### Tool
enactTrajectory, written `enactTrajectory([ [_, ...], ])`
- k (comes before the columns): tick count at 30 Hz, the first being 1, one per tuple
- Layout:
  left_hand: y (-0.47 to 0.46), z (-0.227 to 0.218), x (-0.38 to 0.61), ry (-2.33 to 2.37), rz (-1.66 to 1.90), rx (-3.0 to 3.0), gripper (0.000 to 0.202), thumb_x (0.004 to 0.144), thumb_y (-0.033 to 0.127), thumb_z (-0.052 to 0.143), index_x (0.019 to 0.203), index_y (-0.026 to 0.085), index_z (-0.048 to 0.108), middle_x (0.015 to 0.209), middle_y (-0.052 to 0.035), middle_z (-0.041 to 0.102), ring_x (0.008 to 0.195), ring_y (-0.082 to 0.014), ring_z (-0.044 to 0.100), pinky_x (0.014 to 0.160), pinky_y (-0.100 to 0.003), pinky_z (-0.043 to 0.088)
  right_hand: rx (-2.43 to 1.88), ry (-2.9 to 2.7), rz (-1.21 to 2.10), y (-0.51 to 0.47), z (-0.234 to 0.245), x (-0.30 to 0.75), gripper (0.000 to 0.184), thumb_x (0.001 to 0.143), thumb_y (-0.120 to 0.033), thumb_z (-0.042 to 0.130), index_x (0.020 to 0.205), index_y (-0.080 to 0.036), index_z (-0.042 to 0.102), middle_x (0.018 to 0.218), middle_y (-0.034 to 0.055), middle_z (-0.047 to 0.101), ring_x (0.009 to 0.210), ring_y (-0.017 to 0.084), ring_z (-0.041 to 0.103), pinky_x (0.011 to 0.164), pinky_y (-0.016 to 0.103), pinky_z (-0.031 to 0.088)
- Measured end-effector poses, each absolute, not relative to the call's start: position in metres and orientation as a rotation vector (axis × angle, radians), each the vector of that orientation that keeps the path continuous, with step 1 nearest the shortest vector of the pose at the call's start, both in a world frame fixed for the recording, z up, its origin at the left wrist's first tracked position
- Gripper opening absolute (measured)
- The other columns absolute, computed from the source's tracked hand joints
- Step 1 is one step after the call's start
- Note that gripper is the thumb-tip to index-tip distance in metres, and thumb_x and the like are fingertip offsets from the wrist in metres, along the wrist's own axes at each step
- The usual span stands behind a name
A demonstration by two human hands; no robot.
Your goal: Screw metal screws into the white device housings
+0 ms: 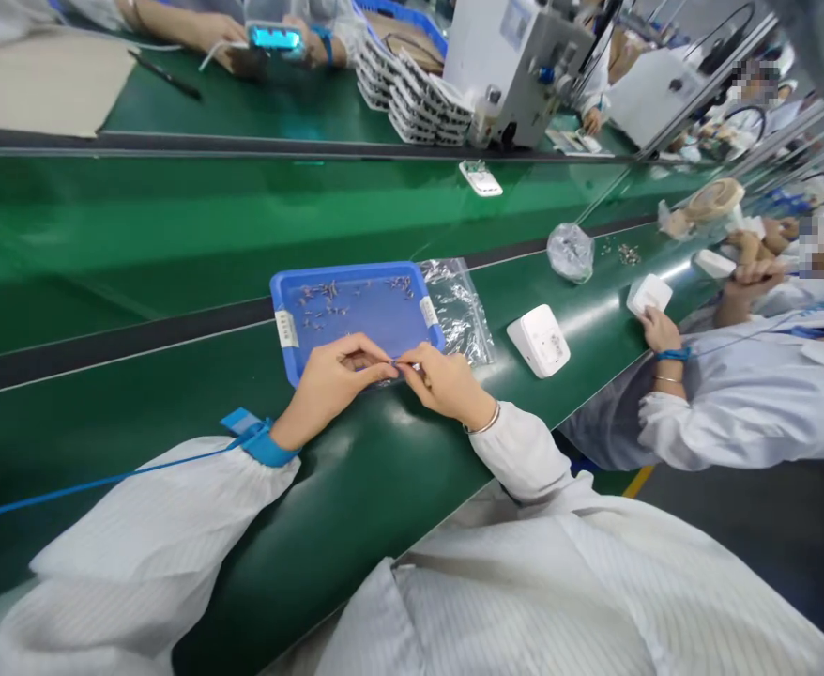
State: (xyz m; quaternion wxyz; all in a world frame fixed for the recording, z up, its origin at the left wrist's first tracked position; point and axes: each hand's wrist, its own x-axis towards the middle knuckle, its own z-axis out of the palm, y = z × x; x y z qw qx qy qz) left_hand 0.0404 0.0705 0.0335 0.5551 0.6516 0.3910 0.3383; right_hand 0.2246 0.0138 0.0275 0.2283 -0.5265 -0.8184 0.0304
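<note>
My left hand [338,380] and my right hand [444,380] meet fingertip to fingertip over the near edge of a blue tray [376,335]. Both are closed in a pinch; whatever lies between the fingertips is too small to make out. Small metal parts that look like screws or pins [324,299] are scattered in the far side of the tray. A clear plastic zip bag [458,314] lies partly under the tray's right side. To the right of my right hand, a white plastic housing [540,341] stands on the green bench.
A green conveyor belt [207,244] runs behind the tray, carrying a white part [480,178]. Rightward are a crumpled plastic bag [571,253], small metal parts [628,253] and a co-worker's hand [662,330] on a white housing [649,295]. Stacked white trays [412,94] stand across the belt.
</note>
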Motion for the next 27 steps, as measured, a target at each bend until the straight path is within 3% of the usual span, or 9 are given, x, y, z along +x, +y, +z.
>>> enactTrajectory([
  [4,0.047,0.031,0.041,0.879,0.748,1.459,0.033,0.075,0.048,0.074,0.077,0.016,0.067,0.07,-0.0027,0.067,0.057,-0.0127,0.06,0.058,-0.025,0.052,-1.481,-2.202,0.054,-0.015,0.026,0.222,0.033,0.103,-0.034,0.029,0.105,-0.017,0.058,0.084,0.0032,0.064,0.067,0.009,0.058,0.056,0.022,0.035],
  [13,0.024,0.019,0.047,0.644,0.612,1.384,0.021,0.081,0.038,0.073,0.084,0.017,0.071,0.081,-0.0034,0.068,0.073,-0.015,0.066,0.072,-0.027,0.057,-1.568,-2.254,0.084,-0.057,0.027,0.235,0.031,0.103,-0.033,0.031,0.099,-0.016,0.057,0.08,0.0021,0.064,0.056,0.007,0.053,0.049,0.022,0.031],
  [21,0.001,0.017,0.047,0.572,0.487,1.296,0.02,0.084,0.038,0.069,0.084,0.018,0.07,0.085,-0.0039,0.066,0.073,-0.0152,0.067,0.071,-0.029,0.059,-1.766,-2.276,0.365,-0.086,0.041,0.262,0.026,0.102,-0.034,0.036,0.106,-0.019,0.057,0.107,0.007,0.067,0.091,0.012,0.066,0.056,0.021,0.045],
  [25,-0.003,0.015,0.04,0.602,0.538,1.44,0.022,0.086,0.04,0.065,0.086,0.019,0.068,0.092,-0.0044,0.065,0.075,-0.014,0.065,0.071,-0.027,0.058,-2.258,-1.769,-0.085,-0.082,0.042,0.307,0.038,0.1,-0.04,0.033,0.123,-0.016,0.051,0.129,0.0182,0.055,0.113,0.024,0.06,0.063,0.029,0.053],
  [27,-0.005,0.015,0.036,0.609,0.553,1.528,0.021,0.088,0.04,0.063,0.086,0.02,0.067,0.095,-0.0051,0.064,0.08,-0.0144,0.065,0.073,-0.027,0.058,-2.533,-1.544,-0.257,-0.078,0.039,0.329,0.048,0.098,-0.041,0.034,0.134,-0.01,0.042,0.138,0.0258,0.044,0.112,0.03,0.061,0.064,0.035,0.054],
])
